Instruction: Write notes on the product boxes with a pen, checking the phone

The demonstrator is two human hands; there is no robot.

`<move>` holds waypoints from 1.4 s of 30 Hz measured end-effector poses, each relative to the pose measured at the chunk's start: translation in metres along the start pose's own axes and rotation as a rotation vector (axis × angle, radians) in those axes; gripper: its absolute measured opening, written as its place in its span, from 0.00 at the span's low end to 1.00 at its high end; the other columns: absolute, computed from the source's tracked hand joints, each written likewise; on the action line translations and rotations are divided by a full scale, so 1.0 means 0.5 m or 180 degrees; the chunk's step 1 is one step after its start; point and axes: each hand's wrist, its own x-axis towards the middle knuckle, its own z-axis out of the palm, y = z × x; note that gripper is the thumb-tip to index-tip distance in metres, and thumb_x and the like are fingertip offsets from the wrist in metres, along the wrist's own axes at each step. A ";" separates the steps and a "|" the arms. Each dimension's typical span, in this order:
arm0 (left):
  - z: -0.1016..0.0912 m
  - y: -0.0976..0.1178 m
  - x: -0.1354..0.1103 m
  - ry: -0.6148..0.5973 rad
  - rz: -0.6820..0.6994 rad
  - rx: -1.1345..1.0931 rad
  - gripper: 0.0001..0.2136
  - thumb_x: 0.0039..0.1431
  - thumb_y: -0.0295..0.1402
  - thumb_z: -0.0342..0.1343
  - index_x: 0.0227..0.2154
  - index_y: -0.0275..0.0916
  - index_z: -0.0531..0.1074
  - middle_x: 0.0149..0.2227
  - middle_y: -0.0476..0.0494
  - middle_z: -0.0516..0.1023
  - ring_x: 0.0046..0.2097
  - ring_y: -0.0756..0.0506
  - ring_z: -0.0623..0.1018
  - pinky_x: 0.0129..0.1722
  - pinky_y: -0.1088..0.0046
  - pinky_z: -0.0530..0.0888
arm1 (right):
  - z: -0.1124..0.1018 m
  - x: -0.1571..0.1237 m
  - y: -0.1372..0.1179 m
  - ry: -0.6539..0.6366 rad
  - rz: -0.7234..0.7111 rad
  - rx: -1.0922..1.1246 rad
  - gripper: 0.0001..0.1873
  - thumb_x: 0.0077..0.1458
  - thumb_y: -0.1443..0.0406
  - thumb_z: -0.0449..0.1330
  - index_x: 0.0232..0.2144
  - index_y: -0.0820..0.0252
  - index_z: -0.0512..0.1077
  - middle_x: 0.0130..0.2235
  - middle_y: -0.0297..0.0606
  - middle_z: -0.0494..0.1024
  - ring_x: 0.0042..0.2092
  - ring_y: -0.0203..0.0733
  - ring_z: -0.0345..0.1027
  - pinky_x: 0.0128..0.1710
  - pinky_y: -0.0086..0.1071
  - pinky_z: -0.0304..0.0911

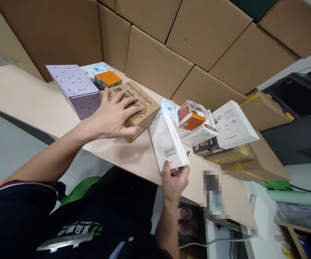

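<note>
My left hand (117, 113) lies with spread fingers across the top of a brown cardboard box (147, 99) printed with dark markings. The thumb rests by the box's near edge. My right hand (175, 181) pinches the near end of a white power bank box (164, 138), which lies slanted with its far end close to the brown box. Left of the brown box is a lilac patterned box (73, 81). Behind it sits a small orange box (108, 78). Another orange box (192, 115) rests on a white box (202, 133) right of the power bank box.
Large cardboard cartons (158, 61) form a wall along the back of the pale table (71, 135). To the right, a large white box (233, 126) leans on stacked cartons (263, 154). A blurred-out object (213, 194) lies near the table's right front edge.
</note>
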 end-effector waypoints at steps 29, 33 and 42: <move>0.003 -0.047 -0.173 0.1056 0.0135 -0.0869 0.27 0.50 0.44 0.70 0.55 0.52 0.75 0.67 0.53 0.69 0.74 0.32 0.57 0.75 0.42 0.52 | 0.209 0.236 -0.144 -0.1462 -0.1651 -0.2235 0.34 0.68 0.55 0.57 0.68 0.68 0.58 0.44 0.54 0.81 0.43 0.53 0.78 0.45 0.43 0.69; 0.015 -0.066 -0.162 0.1019 0.0160 -0.1319 0.23 0.52 0.46 0.68 0.52 0.52 0.77 0.64 0.52 0.73 0.73 0.33 0.62 0.74 0.43 0.55 | 0.174 0.229 -0.123 -0.1633 -0.1318 -0.0670 0.29 0.70 0.50 0.49 0.62 0.63 0.67 0.36 0.43 0.81 0.36 0.45 0.76 0.43 0.40 0.71; 0.057 0.010 -0.153 0.1393 0.0619 -0.1262 0.16 0.58 0.43 0.64 0.49 0.49 0.78 0.57 0.45 0.79 0.66 0.34 0.73 0.68 0.43 0.67 | 0.050 0.096 -0.068 -0.2975 -0.0294 0.0879 0.39 0.66 0.39 0.46 0.71 0.49 0.59 0.66 0.43 0.70 0.57 0.47 0.73 0.50 0.41 0.75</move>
